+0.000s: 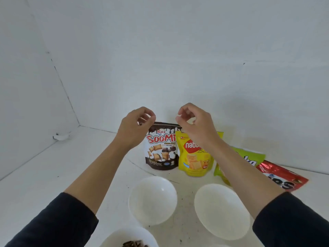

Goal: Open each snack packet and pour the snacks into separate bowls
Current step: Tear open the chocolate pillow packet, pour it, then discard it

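Observation:
A brown and white SooMi packet [161,148] stands upright at the back of the table. My left hand [136,127] pinches its top left corner and my right hand [194,122] pinches its top right corner. A yellow Nabati packet [194,161] stands just right of it, partly behind my right forearm. Further right lie a green packet [247,161] and a red packet [283,177]. Two empty white bowls [153,200] [221,211] sit in front of the packets. A third white bowl [114,237] at the bottom edge holds dark snacks.
The white table [53,175] meets white walls at the left and back. A small white object [60,137] lies near the left wall. A rim of another bowl [219,245] peeks in at the bottom edge.

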A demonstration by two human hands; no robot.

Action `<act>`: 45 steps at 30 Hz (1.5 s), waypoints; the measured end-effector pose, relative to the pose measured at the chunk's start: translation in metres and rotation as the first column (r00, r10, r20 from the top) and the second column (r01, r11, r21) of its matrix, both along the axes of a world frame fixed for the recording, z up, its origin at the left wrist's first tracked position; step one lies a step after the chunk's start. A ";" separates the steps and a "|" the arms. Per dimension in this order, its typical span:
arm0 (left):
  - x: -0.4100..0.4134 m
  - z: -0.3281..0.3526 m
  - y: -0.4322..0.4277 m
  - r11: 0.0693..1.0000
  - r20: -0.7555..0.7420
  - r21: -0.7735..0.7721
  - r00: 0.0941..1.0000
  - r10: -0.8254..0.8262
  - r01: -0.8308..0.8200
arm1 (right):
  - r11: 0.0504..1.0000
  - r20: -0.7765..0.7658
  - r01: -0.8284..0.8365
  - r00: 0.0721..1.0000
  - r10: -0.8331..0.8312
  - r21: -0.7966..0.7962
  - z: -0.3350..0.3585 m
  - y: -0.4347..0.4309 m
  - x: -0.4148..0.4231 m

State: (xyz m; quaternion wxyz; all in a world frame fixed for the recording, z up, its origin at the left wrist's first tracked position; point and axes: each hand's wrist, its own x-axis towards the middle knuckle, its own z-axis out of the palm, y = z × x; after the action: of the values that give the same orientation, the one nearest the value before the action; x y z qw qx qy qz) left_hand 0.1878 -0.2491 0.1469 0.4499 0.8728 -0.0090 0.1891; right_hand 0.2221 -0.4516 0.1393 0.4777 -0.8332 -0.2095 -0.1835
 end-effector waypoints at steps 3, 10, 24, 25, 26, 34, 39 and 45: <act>0.037 -0.011 0.016 0.999 -0.005 0.040 0.999 0.032 -0.032 | 0.998 -0.045 0.030 0.998 -0.032 -0.049 -0.005 0.012 0.036; 0.095 -0.063 0.035 0.976 -0.241 0.194 0.969 -0.046 0.095 | 0.938 -0.157 0.038 0.983 -0.097 -0.343 -0.039 0.039 0.091; 0.080 -0.033 0.090 0.971 0.031 0.235 0.999 0.042 -0.048 | 0.948 0.068 0.168 0.986 -0.155 -0.272 -0.031 0.095 0.081; 0.072 -0.026 0.097 0.970 0.045 0.238 0.998 0.048 -0.057 | 0.957 0.082 0.153 0.987 -0.136 -0.246 -0.027 0.103 0.077; 0.063 -0.021 0.105 0.968 0.054 0.242 0.997 0.056 -0.067 | 0.965 0.095 0.140 0.988 -0.122 -0.223 -0.024 0.111 0.072; -0.033 -0.008 0.171 0.950 -0.015 0.285 0.990 0.140 -0.130 | 0.982 0.106 -0.038 0.993 0.058 -0.186 -0.019 0.173 0.002; -0.104 -0.014 0.204 0.953 -0.119 0.283 0.982 0.148 -0.109 | 0.963 -0.004 -0.230 0.973 0.232 -0.143 -0.032 0.193 -0.050; -0.164 -0.050 0.216 0.966 -0.170 0.200 0.965 0.198 -0.163 | 0.929 -0.098 -0.359 0.931 0.351 -0.088 -0.067 0.207 -0.090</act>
State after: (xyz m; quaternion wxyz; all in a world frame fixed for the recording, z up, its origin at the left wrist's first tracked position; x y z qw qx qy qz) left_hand 0.0233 -0.0332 0.0968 0.3469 0.9217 0.0962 0.1442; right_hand 0.1323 -0.2441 0.0724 0.4668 -0.8121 -0.3467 -0.0491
